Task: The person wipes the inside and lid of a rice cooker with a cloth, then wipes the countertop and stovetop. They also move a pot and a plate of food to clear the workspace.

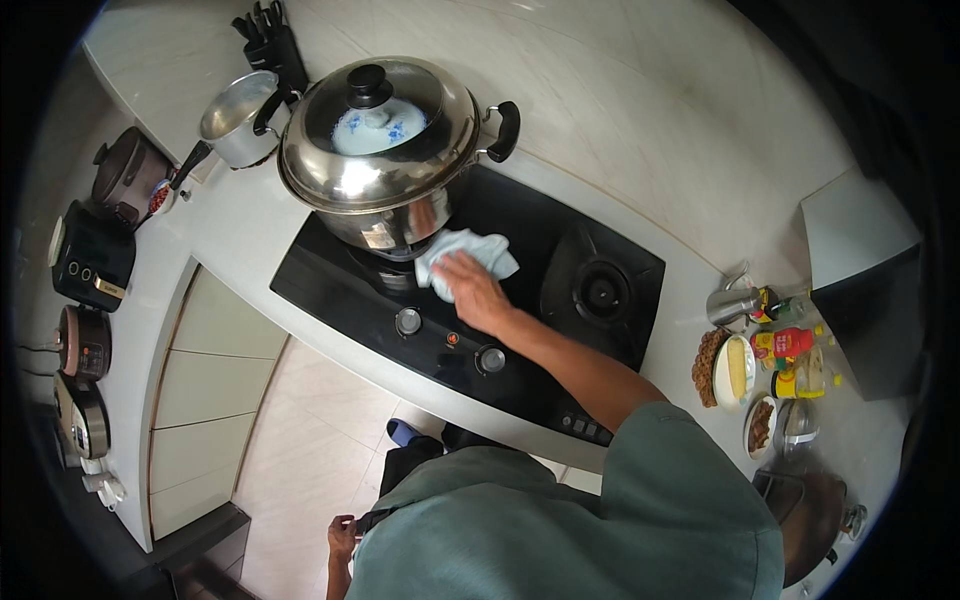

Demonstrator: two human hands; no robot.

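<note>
My right hand (pixel 474 294) presses a pale cloth (pixel 480 253) onto the black glass cooktop (pixel 517 217), just right of the large steel pot's base. The hand is slightly blurred. That steel pot (pixel 375 176) stands over the left burner under a domed lid, and a blue-and-white dish (pixel 379 129) shows through the lid's glass. Two control knobs, the left knob (pixel 409 321) and the right knob (pixel 492 360), lie nearer my body. My left hand (pixel 343 536) hangs low by my side with its fingers bent, at a dark item; whether it grips this is unclear.
The right burner (pixel 602 291) is bare. Left of the pot are a saucepan (pixel 240 120), a knife block (pixel 274 52) and an air fryer (pixel 94 255). Bottles (pixel 784 343), a plate with a yellow food piece (pixel 735 371) and a wok (pixel 806 517) stand right.
</note>
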